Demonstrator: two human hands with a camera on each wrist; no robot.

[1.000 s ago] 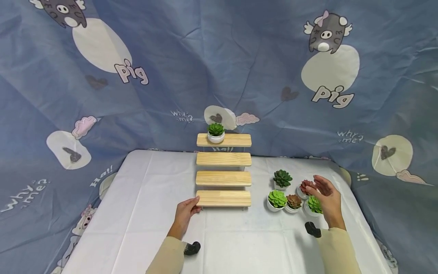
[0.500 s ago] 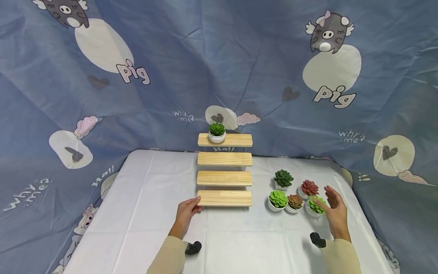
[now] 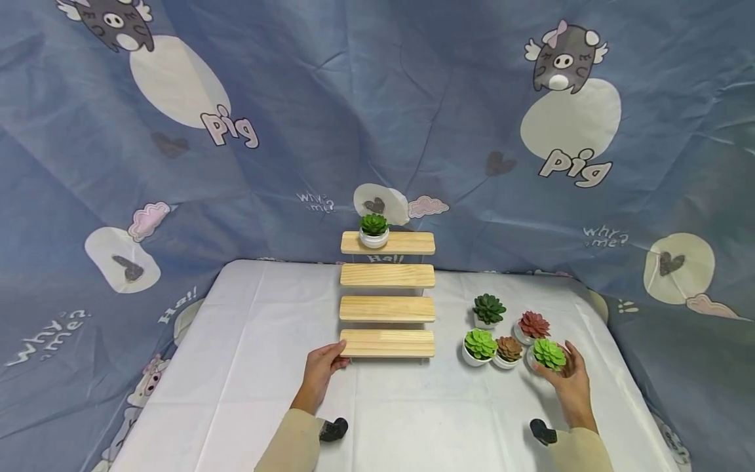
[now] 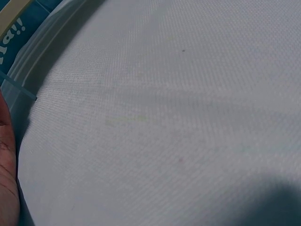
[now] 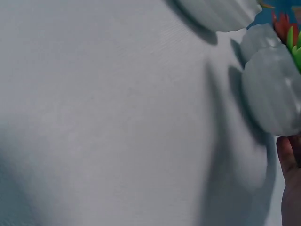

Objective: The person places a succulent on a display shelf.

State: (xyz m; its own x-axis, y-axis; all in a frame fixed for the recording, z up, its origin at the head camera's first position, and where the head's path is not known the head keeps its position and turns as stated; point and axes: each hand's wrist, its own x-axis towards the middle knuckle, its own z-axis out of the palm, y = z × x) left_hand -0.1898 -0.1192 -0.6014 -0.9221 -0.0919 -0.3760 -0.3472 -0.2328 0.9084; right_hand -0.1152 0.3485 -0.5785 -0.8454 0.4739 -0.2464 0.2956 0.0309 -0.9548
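A four-tier wooden display stand (image 3: pixel 387 309) stands upright mid-table, with a dark-green succulent in a white pot (image 3: pixel 374 231) on its top tier. My left hand (image 3: pixel 321 367) grips the left end of the lowest tier, thumb on top. At the right, my right hand (image 3: pixel 569 381) curls round a bright-green potted succulent (image 3: pixel 549 354), thumb at its near side and fingers at its right. In the right wrist view, the thumb meets the lower part of this white pot (image 5: pixel 271 92). The left wrist view catches only the edge of the left hand (image 4: pixel 7 174).
Near the right hand are a red succulent (image 3: pixel 533 325), a brown one (image 3: pixel 509 349), another bright-green one (image 3: pixel 480 345) and a dark-green one (image 3: pixel 488 309), all in white pots. A white cloth (image 3: pixel 413 419) covers the table. Blue printed fabric (image 3: pixel 283 164) hangs behind.
My right hand has moved from above the red succulent, back toward me, and then closed round the bright-green succulent at the right. My left hand keeps its hold on the stand.
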